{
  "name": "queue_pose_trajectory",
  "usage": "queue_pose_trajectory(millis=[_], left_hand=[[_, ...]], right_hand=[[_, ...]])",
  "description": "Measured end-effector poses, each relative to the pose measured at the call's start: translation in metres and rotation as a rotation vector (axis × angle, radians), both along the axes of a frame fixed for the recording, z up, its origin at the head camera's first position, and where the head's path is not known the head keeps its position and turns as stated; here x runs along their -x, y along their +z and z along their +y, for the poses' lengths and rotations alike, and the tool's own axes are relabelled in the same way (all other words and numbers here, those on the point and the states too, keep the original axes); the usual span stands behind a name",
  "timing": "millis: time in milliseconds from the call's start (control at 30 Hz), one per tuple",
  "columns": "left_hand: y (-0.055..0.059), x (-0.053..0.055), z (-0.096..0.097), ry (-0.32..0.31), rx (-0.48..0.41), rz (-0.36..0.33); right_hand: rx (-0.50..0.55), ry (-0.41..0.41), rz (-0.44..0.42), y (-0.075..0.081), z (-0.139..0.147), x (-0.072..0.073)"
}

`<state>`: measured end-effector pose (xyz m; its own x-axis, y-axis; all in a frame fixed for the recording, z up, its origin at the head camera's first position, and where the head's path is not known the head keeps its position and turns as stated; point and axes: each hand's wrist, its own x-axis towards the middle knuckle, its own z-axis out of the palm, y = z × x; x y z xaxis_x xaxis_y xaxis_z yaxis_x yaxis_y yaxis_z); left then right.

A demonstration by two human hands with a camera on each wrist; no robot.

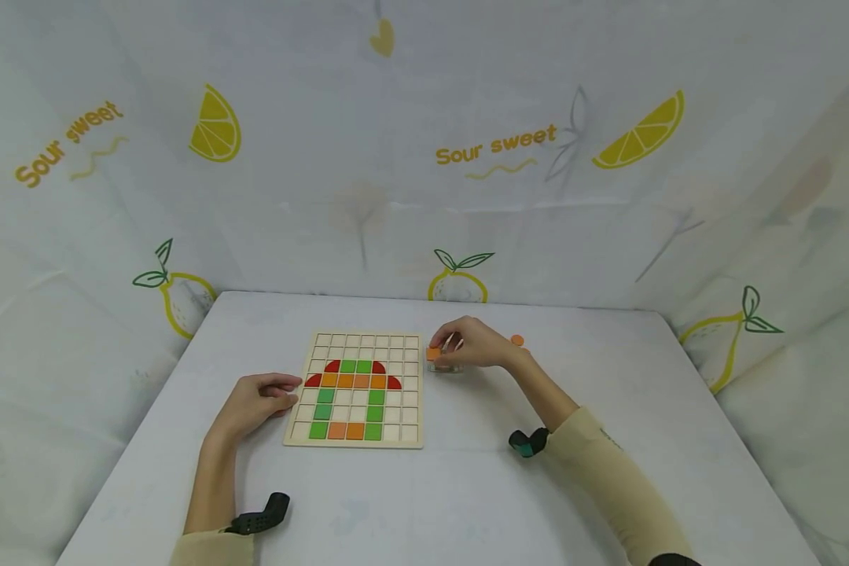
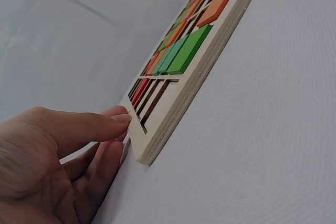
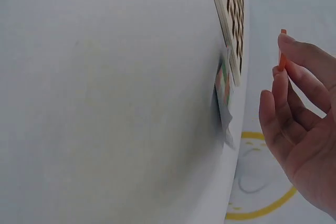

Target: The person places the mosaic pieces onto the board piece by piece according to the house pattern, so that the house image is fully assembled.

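Note:
A wooden grid board (image 1: 406, 393) lies on the table, with red, green and orange tiles set in several of its cells. My left hand (image 1: 251, 405) is at the board's left edge, fingers loosely bent. In the left wrist view its thumb (image 2: 118, 118) is right at the rim near a corner. Just past the board's right edge, my right hand (image 1: 475, 343) pinches a thin orange square tile (image 3: 283, 51) between thumb and fingertips, raised above the table. Beneath that hand lies a small see-through packet (image 1: 447, 367) with coloured pieces showing, partly covered by the hand.
Two orange pieces, one of them a round piece (image 1: 517, 339), lie behind the right wrist. The white table (image 1: 467, 495) meets a white cloth backdrop (image 1: 311, 196) printed with lemons. A black wrist camera (image 1: 528, 442) sits by the right sleeve.

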<state>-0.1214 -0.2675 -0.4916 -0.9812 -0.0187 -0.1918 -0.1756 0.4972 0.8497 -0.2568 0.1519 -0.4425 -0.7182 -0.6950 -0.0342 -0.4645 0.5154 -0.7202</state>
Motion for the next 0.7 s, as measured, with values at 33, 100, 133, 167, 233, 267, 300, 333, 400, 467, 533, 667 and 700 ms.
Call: queue_pose_trajectory(millis=[33, 100, 133, 167, 233, 267, 300, 333, 400, 467, 533, 667, 700], left_hand=[[0.0, 0.0, 0.0, -0.001, 0.001, 0.0], [-0.001, 0.0, 0.0, 0.002, 0.001, -0.002], [-0.001, 0.0, 0.0, 0.004, 0.002, -0.004], [-0.001, 0.0, 0.0, 0.007, 0.002, -0.007], [-0.001, 0.0, 0.0, 0.011, -0.001, -0.009], [-0.001, 0.0, 0.001, 0.014, -0.003, -0.011], [-0.001, 0.0, 0.001, 0.014, -0.005, -0.012], [0.0, 0.0, 0.001, 0.013, -0.005, -0.012], [0.0, 0.0, 0.001, 0.012, -0.006, -0.011], [0.001, 0.0, 0.002, 0.011, -0.006, -0.01], [0.001, 0.0, 0.002, 0.011, -0.002, -0.009], [0.0, -0.001, 0.002, 0.016, 0.006, -0.011], [0.0, -0.001, 0.002, 0.017, 0.008, -0.011]], right_hand=[[-0.006, -0.001, -0.001, -0.002, -0.006, 0.002], [-0.014, 0.003, 0.0, -0.005, -0.019, 0.005], [-0.014, 0.007, 0.0, -0.007, -0.026, 0.006], [-0.014, 0.012, 0.003, -0.008, -0.032, 0.007], [-0.012, 0.023, 0.004, -0.011, -0.045, 0.009], [-0.007, 0.03, 0.006, -0.013, -0.051, 0.01], [-0.002, 0.035, 0.005, -0.014, -0.058, 0.01], [0.003, 0.043, 0.007, -0.016, -0.064, 0.01], [0.011, 0.044, 0.0, -0.018, -0.077, 0.01], [0.019, 0.038, 0.0, -0.021, -0.089, 0.009], [0.026, 0.03, 0.005, -0.023, -0.101, 0.008], [0.024, 0.001, 0.027, -0.024, -0.12, 0.004], [0.018, -0.01, 0.03, -0.025, -0.125, 0.003]])
